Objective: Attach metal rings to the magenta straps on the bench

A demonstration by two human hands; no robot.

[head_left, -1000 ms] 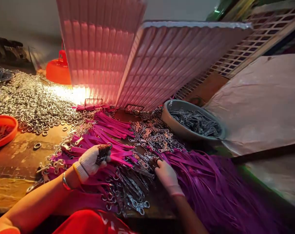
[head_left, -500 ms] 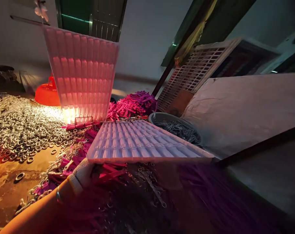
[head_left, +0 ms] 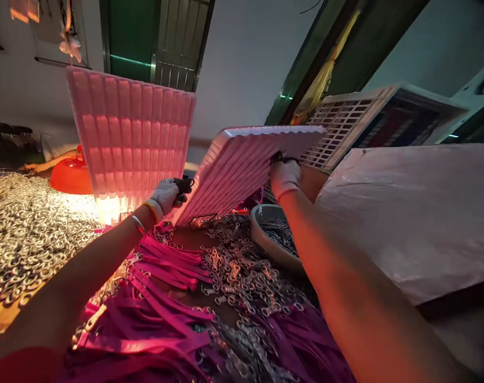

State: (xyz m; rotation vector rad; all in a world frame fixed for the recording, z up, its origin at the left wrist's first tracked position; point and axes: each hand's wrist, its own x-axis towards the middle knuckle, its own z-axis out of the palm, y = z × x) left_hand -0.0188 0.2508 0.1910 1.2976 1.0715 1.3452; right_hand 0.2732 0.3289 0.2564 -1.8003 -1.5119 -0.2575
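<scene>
A ribbed, translucent plastic panel (head_left: 234, 170) stands tilted in front of me, its near edge raised and its back side facing me. My left hand (head_left: 167, 196), in a pale dotted glove with dark fingertips, is closed at the panel's left edge. My right hand (head_left: 285, 174), also gloved, is closed at the right edge, its darkened fingers against the panel. Below lie magenta straps (head_left: 146, 330) with metal end fittings, and a heap of loose metal clasps (head_left: 245, 276). A second ribbed panel (head_left: 133, 138) stands upright at left, lit pink from behind.
A red lamp shade (head_left: 71, 175) glows over a wide pile of metal rings (head_left: 26, 229) at left, with another person's arm (head_left: 58, 159) behind it. A round tub (head_left: 261, 234) of metal parts sits at right, beside a white covered block (head_left: 409, 213) and a plastic crate (head_left: 337, 122).
The near panel has swung from lying almost flat to tilted up, its near edge lifted away from me. My left hand moved up and forward with it; my right hand has come into view.
</scene>
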